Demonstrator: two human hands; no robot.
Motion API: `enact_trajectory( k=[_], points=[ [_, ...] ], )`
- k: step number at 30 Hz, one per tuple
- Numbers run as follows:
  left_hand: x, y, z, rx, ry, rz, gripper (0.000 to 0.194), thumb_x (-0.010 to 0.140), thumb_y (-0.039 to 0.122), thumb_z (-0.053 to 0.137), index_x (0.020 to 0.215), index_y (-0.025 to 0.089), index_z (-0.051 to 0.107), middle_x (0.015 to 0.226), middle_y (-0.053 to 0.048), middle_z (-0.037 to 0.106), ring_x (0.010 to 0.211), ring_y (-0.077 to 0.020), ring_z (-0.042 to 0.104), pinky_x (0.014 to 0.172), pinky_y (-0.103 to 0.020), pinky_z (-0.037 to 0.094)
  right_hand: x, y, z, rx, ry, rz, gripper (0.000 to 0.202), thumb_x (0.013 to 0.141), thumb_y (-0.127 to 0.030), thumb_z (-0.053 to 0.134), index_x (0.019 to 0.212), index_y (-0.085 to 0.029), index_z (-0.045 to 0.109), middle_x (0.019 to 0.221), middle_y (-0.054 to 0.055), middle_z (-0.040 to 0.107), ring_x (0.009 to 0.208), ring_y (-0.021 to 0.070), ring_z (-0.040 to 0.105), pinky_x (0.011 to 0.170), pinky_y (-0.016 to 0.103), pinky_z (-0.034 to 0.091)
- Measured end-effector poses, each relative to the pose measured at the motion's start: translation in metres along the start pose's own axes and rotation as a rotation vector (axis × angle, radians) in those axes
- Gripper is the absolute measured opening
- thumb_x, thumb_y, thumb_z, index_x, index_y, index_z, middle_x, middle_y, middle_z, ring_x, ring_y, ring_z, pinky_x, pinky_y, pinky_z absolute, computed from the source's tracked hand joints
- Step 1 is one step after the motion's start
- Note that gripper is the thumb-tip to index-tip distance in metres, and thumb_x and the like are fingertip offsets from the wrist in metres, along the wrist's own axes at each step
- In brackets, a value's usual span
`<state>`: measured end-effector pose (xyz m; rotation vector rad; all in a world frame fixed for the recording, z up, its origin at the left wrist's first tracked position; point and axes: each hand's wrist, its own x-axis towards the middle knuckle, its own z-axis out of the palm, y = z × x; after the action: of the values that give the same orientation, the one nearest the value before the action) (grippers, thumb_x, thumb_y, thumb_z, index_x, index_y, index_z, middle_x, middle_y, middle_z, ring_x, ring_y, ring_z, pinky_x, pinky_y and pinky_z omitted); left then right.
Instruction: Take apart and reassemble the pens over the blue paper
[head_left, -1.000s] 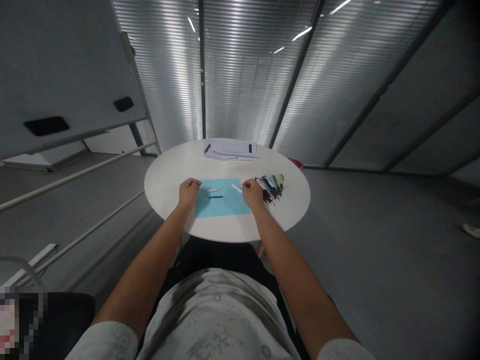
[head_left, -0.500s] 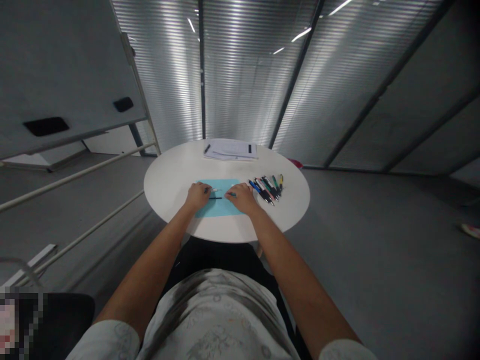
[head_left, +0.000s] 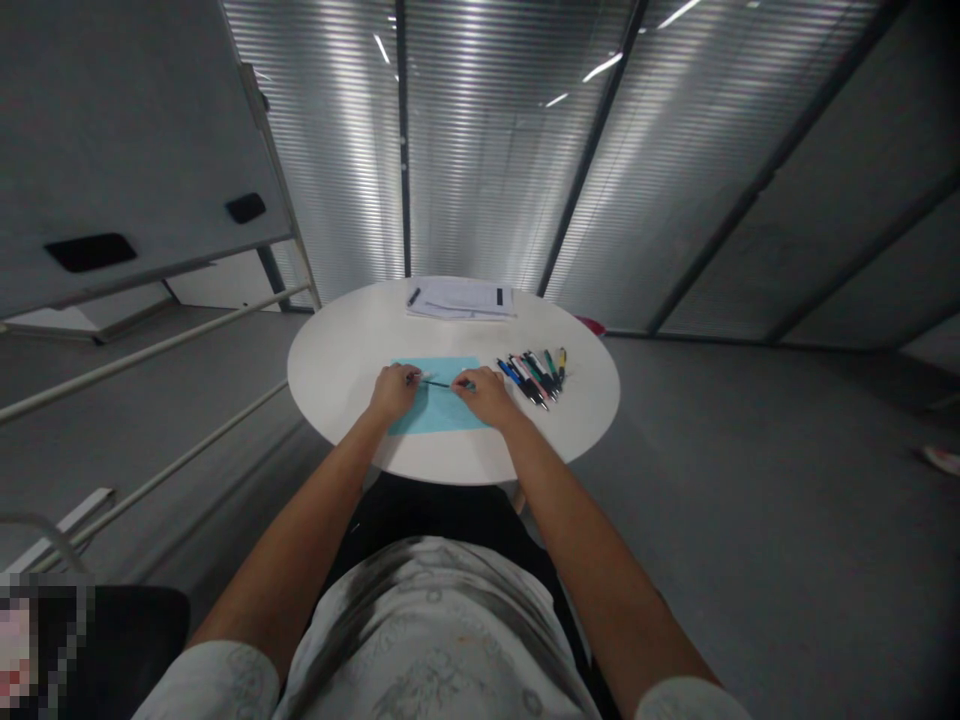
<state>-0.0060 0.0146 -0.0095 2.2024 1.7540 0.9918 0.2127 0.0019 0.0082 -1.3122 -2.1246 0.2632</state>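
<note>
Over a light-blue sheet on the round white table, my two hands are close together. My left hand is closed in a pinch around a small pen part with a dark end and a pale tip. Between the hands runs a thin dark rod, which looks like a pen refill. Its right end meets the pinched fingers of my right hand, where a bit of teal also shows. The rod's left end reaches the fingertips of my left hand; whether it enters the pen part I cannot tell.
Several pens lie in a loose group to the right of the sheet. A stack of papers with a dark pen on it is at the table's far edge. A whiteboard on a metal frame stands at the left.
The dark rod lay on the blue sheet below the hands; now it is lifted and spans between the fingertips. Both hands have stayed nearly in place.
</note>
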Motion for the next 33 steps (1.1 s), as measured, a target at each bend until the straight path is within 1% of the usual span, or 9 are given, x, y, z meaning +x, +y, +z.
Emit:
enact_trajectory(
  k=[5, 9, 11, 14, 17, 21, 24, 29, 33],
  points=[
    [-0.001, -0.002, 0.002, -0.132, 0.094, -0.015, 0.034, 0.087, 0.023, 0.048, 0.109, 0.011, 0.071, 0.093, -0.014, 0.066, 0.089, -0.0224, 0.06, 0.088, -0.035, 0.047, 0.004, 0.009, 0.0, 0.35, 0.2, 0.101, 0.024, 0.09, -0.031, 0.048, 0.107, -0.023, 0.064, 0.073, -0.002, 0.061, 0.074, 0.0155, 0.059, 0.075, 0.028, 0.042],
    [-0.003, 0.001, 0.002, -0.178, 0.115, 0.004, 0.033, 0.089, 0.022, 0.045, 0.106, 0.011, 0.071, 0.09, -0.011, 0.064, 0.095, -0.0219, 0.057, 0.092, -0.035, 0.045, 0.01, 0.012, 0.001, 0.566, 0.365, 0.153, 0.029, 0.09, -0.035, 0.041, 0.103, -0.021, 0.063, 0.067, -0.003, 0.054, 0.067, 0.0137, 0.054, 0.066, 0.025, 0.042],
    [-0.004, 0.002, 0.002, -0.195, 0.11, 0.016, 0.032, 0.09, 0.022, 0.045, 0.105, 0.011, 0.071, 0.093, -0.012, 0.063, 0.098, -0.0218, 0.056, 0.093, -0.035, 0.045, 0.012, 0.011, 0.0, 0.708, 0.368, 0.21, 0.026, 0.084, -0.036, 0.047, 0.097, -0.021, 0.064, 0.067, -0.003, 0.054, 0.063, 0.0122, 0.053, 0.061, 0.024, 0.041],
    [-0.005, 0.003, 0.002, -0.212, 0.107, 0.027, 0.031, 0.089, 0.019, 0.044, 0.107, 0.012, 0.069, 0.101, -0.012, 0.062, 0.1, -0.0209, 0.057, 0.095, -0.035, 0.046, 0.013, 0.011, -0.002, 0.984, 0.3, 0.319, 0.024, 0.074, -0.034, 0.056, 0.092, -0.021, 0.066, 0.073, -0.002, 0.062, 0.06, 0.0102, 0.055, 0.054, 0.022, 0.04],
    [-0.006, 0.003, 0.002, -0.212, 0.1, 0.04, 0.031, 0.088, 0.015, 0.042, 0.109, 0.015, 0.065, 0.107, -0.012, 0.063, 0.101, -0.02, 0.059, 0.096, -0.036, 0.046, 0.012, 0.011, -0.006, 1.204, 0.273, 0.334, 0.03, 0.068, -0.031, 0.061, 0.096, -0.02, 0.066, 0.084, 0.001, 0.068, 0.062, 0.0101, 0.061, 0.053, 0.021, 0.042],
    [-0.009, 0.004, 0.003, -0.183, 0.06, 0.055, 0.031, 0.087, 0.014, 0.043, 0.111, 0.016, 0.062, 0.11, -0.011, 0.066, 0.102, -0.0209, 0.06, 0.096, -0.036, 0.047, 0.011, 0.008, -0.007, 1.257, 0.282, 0.327, 0.036, 0.066, -0.033, 0.073, 0.097, -0.022, 0.06, 0.088, 0.001, 0.071, 0.064, 0.0112, 0.065, 0.054, 0.021, 0.046],
    [-0.009, 0.004, 0.003, -0.157, 0.051, 0.092, 0.032, 0.089, 0.016, 0.043, 0.115, 0.016, 0.061, 0.115, -0.012, 0.065, 0.105, -0.0215, 0.06, 0.097, -0.035, 0.046, 0.011, 0.004, -0.006, 1.272, 0.294, 0.357, 0.041, 0.067, -0.047, 0.076, 0.09, -0.022, 0.054, 0.075, -0.001, 0.07, 0.061, 0.0131, 0.066, 0.051, 0.021, 0.047],
    [-0.009, 0.003, 0.006, -0.084, 0.024, 0.164, 0.041, 0.092, 0.016, 0.039, 0.13, 0.014, 0.054, 0.108, -0.012, 0.068, 0.101, -0.021, 0.062, 0.095, -0.036, 0.046, 0.013, 0.004, -0.005, 1.254, 0.36, 0.418, 0.049, 0.074, -0.069, 0.062, 0.077, -0.023, 0.046, 0.045, -0.007, 0.052, 0.044, 0.0128, 0.058, 0.042, 0.021, 0.044],
    [-0.011, 0.008, 0.005, -0.009, -0.002, 0.204, 0.038, 0.093, 0.016, 0.038, 0.127, 0.014, 0.055, 0.107, -0.011, 0.068, 0.101, -0.0209, 0.062, 0.095, -0.036, 0.046, 0.014, 0.006, 0.0, 1.199, 0.307, 0.427, 0.054, 0.073, -0.076, 0.058, 0.069, -0.024, 0.041, 0.038, -0.01, 0.04, 0.034, 0.0113, 0.049, 0.036, 0.021, 0.039]
  ],
)
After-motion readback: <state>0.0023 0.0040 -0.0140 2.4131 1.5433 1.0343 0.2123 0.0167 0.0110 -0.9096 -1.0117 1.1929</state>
